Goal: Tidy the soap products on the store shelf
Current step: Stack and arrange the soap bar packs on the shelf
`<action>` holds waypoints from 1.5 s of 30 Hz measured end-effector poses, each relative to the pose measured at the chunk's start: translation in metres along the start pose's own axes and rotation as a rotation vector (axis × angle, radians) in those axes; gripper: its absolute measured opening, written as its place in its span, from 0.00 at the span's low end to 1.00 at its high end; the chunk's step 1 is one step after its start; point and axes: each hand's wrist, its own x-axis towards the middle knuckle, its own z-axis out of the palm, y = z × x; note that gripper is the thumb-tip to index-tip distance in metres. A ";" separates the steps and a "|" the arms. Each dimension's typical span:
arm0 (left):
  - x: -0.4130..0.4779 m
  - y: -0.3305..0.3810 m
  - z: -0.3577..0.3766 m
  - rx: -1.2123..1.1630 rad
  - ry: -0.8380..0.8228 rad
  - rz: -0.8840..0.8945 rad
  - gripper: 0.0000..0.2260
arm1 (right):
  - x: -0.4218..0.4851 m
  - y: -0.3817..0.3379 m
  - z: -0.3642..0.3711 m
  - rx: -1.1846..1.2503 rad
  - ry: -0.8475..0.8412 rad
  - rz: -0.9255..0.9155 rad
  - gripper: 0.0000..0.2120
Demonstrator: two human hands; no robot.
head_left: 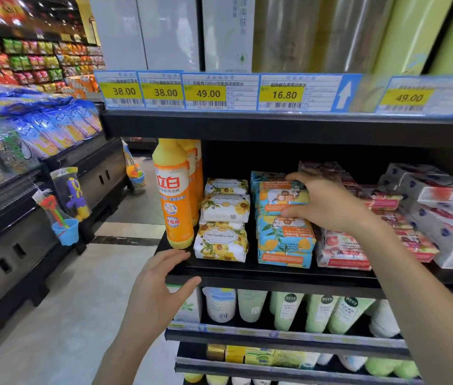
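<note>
A: Left hand (pixel 161 276) rests on the shelf edge (pixel 275 282), fingers loose, just below the orange bottle (pixel 175 201).
B: Right of the bottle, right hand (pixel 328 201) grips the top blue soap pack (pixel 280 197). A careless tug could topple the stack (pixel 285 243).

**A:** Entry one, left hand?

**B:** Left hand (pixel 161 276): low in view, on a bare forearm rising from the bottom edge. Palm down, fingers straight and close together, tips resting on the shelf edge (pixel 275 282). It holds nothing.

**A:** Entry two, right hand?

**B:** Right hand (pixel 328 201): on a bare forearm that enters from the lower right and reaches up and leftward. Fingers (pixel 297 177) curled over the top of a blue soap pack (pixel 280 195), thumb under its front edge. Probably a firm pinch, though the palm hides part of the contact.

**A:** Relative position?

**B:** Well apart, the right hand higher than the left.
</note>
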 end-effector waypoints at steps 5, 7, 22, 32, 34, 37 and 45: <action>0.004 0.032 -0.001 -0.109 0.039 0.098 0.18 | -0.024 0.009 -0.003 0.092 0.231 0.001 0.38; 0.009 0.047 0.003 -0.121 0.033 0.123 0.20 | -0.037 0.013 -0.005 0.135 0.310 -0.001 0.38; 0.019 0.137 0.036 -0.815 -0.358 -0.072 0.34 | -0.116 0.009 0.022 0.458 0.386 -0.256 0.36; 0.002 0.135 0.046 -0.979 -0.304 -0.162 0.26 | -0.135 0.006 0.042 0.910 0.285 -0.099 0.38; -0.002 0.134 0.046 -1.000 -0.307 -0.146 0.25 | -0.140 0.004 0.047 1.086 0.281 -0.012 0.35; -0.008 0.133 0.048 -1.011 -0.306 -0.135 0.26 | -0.146 0.000 0.057 1.322 0.303 0.086 0.26; -0.017 0.132 0.050 -1.000 -0.326 -0.113 0.29 | -0.149 -0.004 0.065 1.448 0.343 0.132 0.25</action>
